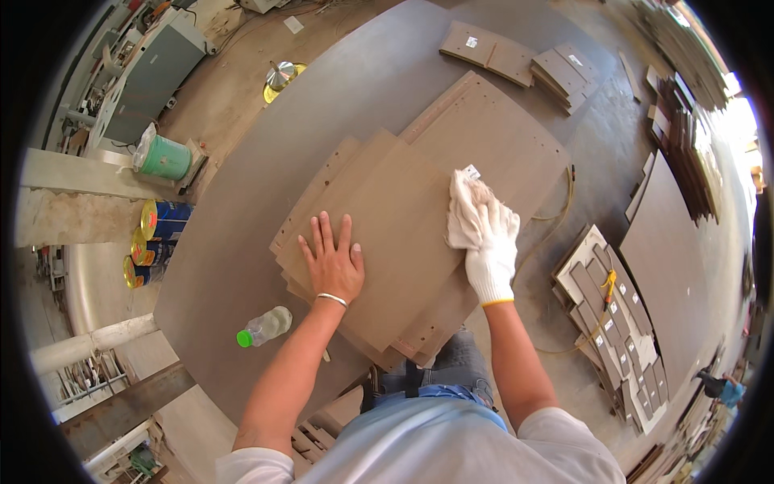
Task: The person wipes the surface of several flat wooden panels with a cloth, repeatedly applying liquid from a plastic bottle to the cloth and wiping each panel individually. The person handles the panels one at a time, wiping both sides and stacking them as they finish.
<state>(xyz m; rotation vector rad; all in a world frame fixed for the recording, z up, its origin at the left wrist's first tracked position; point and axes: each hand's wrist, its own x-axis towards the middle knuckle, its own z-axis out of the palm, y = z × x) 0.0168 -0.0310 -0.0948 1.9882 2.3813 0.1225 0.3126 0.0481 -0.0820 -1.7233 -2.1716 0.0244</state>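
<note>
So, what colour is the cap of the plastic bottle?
Bright green; the cap shows best in the head view.

One view only, a head-worn fisheye staring steeply down, close over the large grey-brown oval table [242, 218]; edges bend at the rim, forearms entering from the lower edge.

We see our left hand [332, 262] bare, with a thin silver bangle [331, 299] at the wrist. Our right hand [493, 250] wears a white knitted cotton glove [496, 262] with a yellow-edged cuff. We wear a white short-sleeved shirt [451, 448] and blue denim trousers [451, 371].
</note>
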